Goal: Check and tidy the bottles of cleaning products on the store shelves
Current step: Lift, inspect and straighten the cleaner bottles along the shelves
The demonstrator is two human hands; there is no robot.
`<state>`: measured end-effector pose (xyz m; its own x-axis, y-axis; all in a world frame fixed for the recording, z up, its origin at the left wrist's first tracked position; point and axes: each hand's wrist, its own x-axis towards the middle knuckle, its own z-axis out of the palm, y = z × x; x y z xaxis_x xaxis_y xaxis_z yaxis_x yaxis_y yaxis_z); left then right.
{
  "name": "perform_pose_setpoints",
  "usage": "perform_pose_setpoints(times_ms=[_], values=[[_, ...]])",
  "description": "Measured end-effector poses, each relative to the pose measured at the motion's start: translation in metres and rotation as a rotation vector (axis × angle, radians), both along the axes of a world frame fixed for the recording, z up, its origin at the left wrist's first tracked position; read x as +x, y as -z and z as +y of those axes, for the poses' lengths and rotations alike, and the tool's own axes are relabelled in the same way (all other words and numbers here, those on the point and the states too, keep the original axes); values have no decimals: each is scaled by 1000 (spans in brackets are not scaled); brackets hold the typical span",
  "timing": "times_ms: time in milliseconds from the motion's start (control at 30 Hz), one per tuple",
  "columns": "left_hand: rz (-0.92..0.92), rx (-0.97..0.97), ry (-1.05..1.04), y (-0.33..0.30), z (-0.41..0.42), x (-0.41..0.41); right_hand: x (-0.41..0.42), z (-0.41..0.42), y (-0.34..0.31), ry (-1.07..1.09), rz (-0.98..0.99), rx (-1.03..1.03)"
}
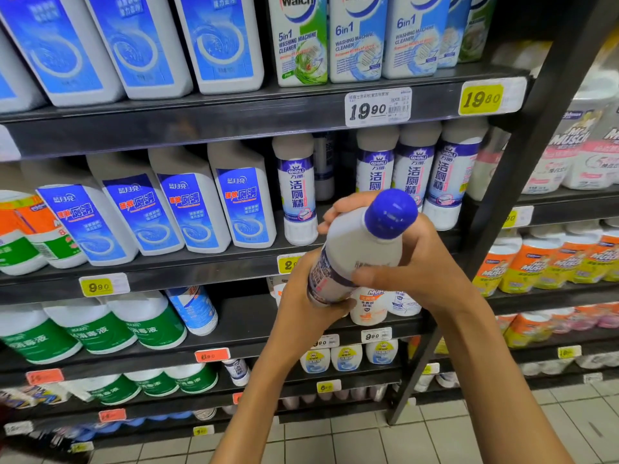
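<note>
Two hands hold one white bottle (360, 252) before the shelf gap.
Left hand (311, 296) cups its base, right hand (418, 262) wraps its shoulder; blue cap tilts up-right toward the matching row (415, 172) just behind.

I can't read the label on the bottle (360, 249) I hold; my left hand (306, 293) covers its bottom end and my right hand (415, 262) hides its far side. Behind that bottle, the yellow price tag (288, 263) shows only a "2". Above it, the top row of bottles (140, 45) is cut off by the picture's edge, so I see no caps. Far below it, the lowest shelf (110, 426) is dark and blurry, and its tags are too small to read.
</note>
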<state>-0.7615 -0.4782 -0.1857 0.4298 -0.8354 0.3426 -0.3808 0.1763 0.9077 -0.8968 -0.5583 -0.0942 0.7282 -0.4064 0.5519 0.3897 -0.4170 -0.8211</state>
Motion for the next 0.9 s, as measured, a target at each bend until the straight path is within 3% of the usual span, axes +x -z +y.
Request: perform_pose_setpoints(times_ms=[267,500,600,800,900], values=[[180,113,342,-3,17,-1,11,-17,10,-109,-198,478],[176,79,235,-2,10,-14,25,-14,-2,355,-153,530],[203,86,226,-5,8,-12,30,-20,-8,278,-187,625],[567,199,430,12,16,-5,31,-30,1,61,-90,649],[627,200,412,19,12,-11,36,-27,5,112,-46,619]])
